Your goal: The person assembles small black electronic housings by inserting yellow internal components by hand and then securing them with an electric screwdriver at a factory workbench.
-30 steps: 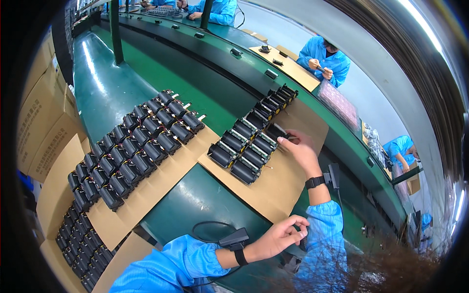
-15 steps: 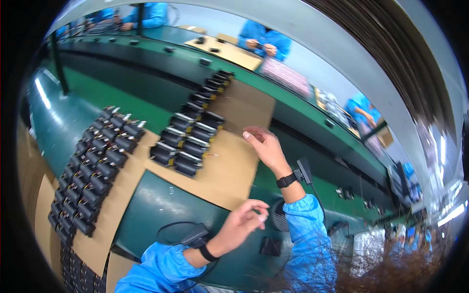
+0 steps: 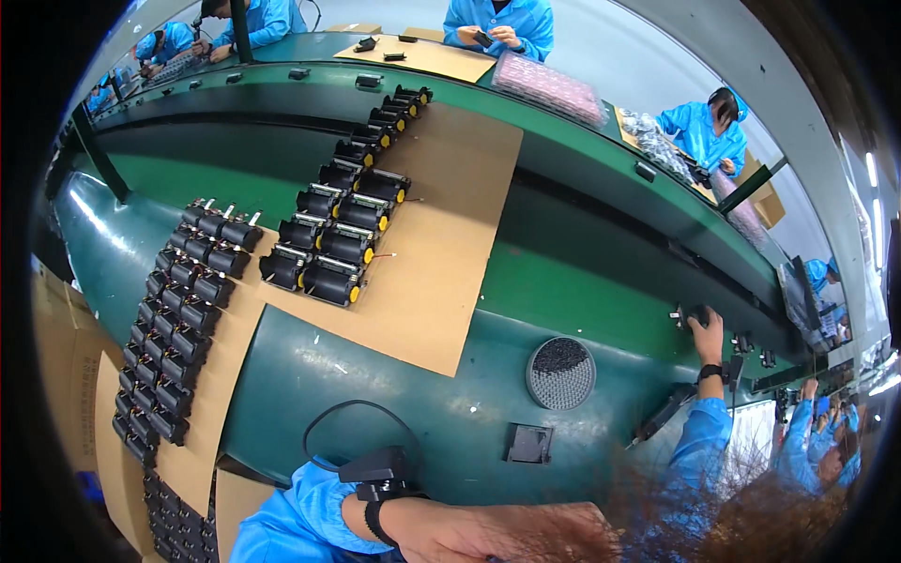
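Far to the right, my right hand [image 3: 709, 338] has its fingers around a small black plastic module [image 3: 694, 315] on the green strip. My left hand [image 3: 469, 531] is at the lower edge, holding nothing I can make out; hair and the frame edge hide its fingers. Rows of black modules with yellow gears [image 3: 338, 246] lie on a brown cardboard sheet [image 3: 450, 235] left of centre. Further left, several more black modules with wires [image 3: 178, 324] stand in rows on another cardboard sheet [image 3: 211, 413].
A round tray of small dark parts [image 3: 561, 373] and a flat black square piece [image 3: 530, 444] lie on the green table. A black handheld tool [image 3: 664, 413] is by my right forearm. Co-workers in blue [image 3: 502, 28] sit beyond the raised green shelf [image 3: 422, 80].
My right hand has moved from above the cardboard far to the right, onto a black module. My left hand has come down to the lower edge. The view has shifted.
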Available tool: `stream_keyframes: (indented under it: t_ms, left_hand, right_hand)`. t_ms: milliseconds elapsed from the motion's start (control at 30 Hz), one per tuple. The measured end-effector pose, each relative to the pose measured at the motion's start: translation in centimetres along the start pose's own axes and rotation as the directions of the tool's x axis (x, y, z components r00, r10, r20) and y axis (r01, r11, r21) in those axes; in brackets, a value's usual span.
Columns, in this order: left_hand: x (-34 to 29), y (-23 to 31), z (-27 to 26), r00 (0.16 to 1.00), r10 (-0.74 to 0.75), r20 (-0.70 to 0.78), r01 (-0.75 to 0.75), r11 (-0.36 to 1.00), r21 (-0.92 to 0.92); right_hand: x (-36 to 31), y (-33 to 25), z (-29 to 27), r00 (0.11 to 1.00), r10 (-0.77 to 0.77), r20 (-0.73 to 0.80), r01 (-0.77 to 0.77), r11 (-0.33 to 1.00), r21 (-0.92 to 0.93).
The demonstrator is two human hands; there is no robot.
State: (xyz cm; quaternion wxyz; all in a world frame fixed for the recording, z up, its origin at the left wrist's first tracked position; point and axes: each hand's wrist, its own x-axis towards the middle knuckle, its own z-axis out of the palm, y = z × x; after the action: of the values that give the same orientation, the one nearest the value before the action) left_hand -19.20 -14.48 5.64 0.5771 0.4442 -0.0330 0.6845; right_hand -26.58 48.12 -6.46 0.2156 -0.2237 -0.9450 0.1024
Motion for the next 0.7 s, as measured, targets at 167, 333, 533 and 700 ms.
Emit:
stream_keyframes:
  t_ms: [167,333,533,700]
  left_hand:
    - [0.9,-0.9,1.0,0.998,0.067,0.007,-0.068,0.997,0.033]
    - [2.0,-1.9,1.5,0.996,0.088,0.026,-0.09,0.995,0.054]
    - [2.3,-2.3,1.9,0.993,0.118,0.003,-0.117,0.983,0.142]
    - [2.5,-2.0,2.2,0.987,0.159,-0.006,-0.151,0.948,0.279]
  right_hand:
    - [-1.5,3.0,1.5,0.998,-0.053,0.021,0.055,0.997,-0.058]
    - [-2.2,0.3,-1.0,0.997,0.071,-0.035,-0.063,0.98,0.19]
    - [-7.0,-17.1,-3.8,0.989,-0.141,0.039,0.091,0.803,0.589]
    - [-12.1,-28.5,-7.7,0.927,-0.366,0.075,0.208,0.672,0.711]
